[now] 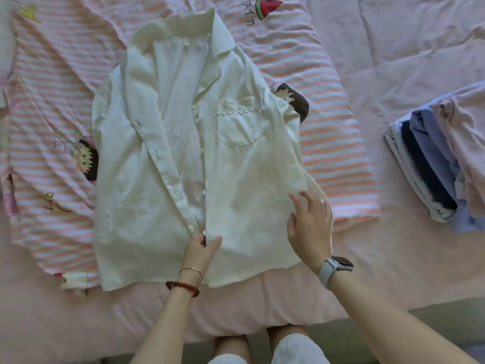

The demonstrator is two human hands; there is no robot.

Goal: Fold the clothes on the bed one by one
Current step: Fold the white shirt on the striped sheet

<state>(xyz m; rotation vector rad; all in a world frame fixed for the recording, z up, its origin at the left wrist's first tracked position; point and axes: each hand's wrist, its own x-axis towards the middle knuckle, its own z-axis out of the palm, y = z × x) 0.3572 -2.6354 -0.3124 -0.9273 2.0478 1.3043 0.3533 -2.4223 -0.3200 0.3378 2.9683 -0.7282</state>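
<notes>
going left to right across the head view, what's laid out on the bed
striped cartoon sheet → white shirt → left hand at its front edge → right hand on its hem → stack of folded clothes

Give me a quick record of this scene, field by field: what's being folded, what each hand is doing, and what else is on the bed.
garment: white shirt, spread flat, front up, collar away from the person
left hand: pinches the shirt's front edge near the hem
right hand: open, fingers spread over the shirt's right side
under shirt: striped garment with cartoon prints
folded pile: on the right of the bed
</notes>
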